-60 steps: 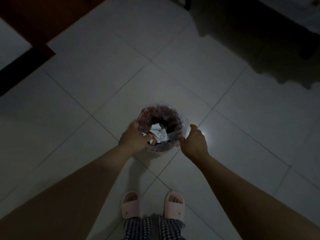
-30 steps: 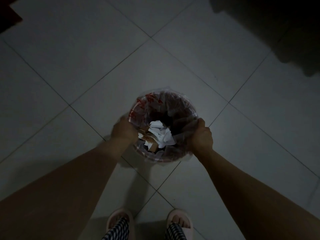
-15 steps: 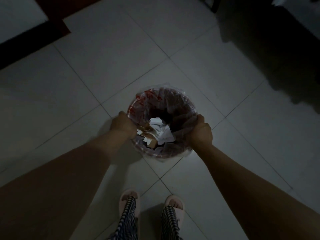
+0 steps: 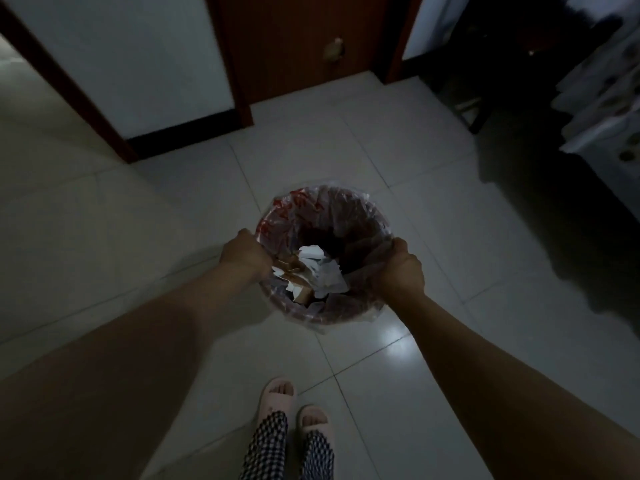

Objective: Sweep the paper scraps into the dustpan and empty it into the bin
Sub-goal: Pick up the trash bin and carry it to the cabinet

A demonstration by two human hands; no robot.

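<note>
Both hands grip the bin by its rim. Left hand is curled over the rim at 9 o'clock, fingers hooked inside against the clear liner with its red print. Right hand is closed on the rim and bunched liner at 3 o'clock to 4 o'clock. Scraps, white paper mixed with a few brown pieces, lie heaped in the bottom of the bin. It sits over pale floor tiles; whether it is lifted clear of them is not plain. Two pink slippers and checked trouser legs show at 6 o'clock. A brown door stands at 12 o'clock, a dark chair at 1 o'clock.
</note>
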